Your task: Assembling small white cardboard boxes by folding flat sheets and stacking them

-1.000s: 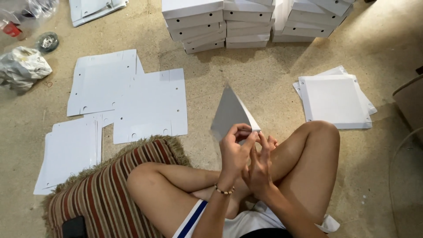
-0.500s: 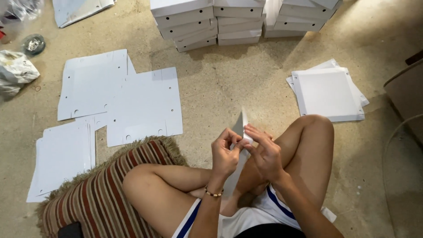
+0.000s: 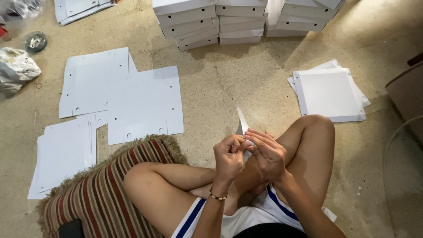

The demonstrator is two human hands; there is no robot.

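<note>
White card sheet (image 3: pixel 242 122) pinched edge-on by both hands, left (image 3: pixel 228 159), right (image 3: pixel 267 154), three stacks of folded boxes (image 3: pixel 241 20) beyond

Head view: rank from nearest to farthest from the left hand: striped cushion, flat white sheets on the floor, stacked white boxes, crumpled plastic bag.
From the left hand:
1. Striped cushion, beside it, under the left knee.
2. Flat white sheets, on the floor ahead and to the left.
3. Stacked white boxes, straight ahead at the top edge.
4. Crumpled plastic bag, far left edge.
</note>
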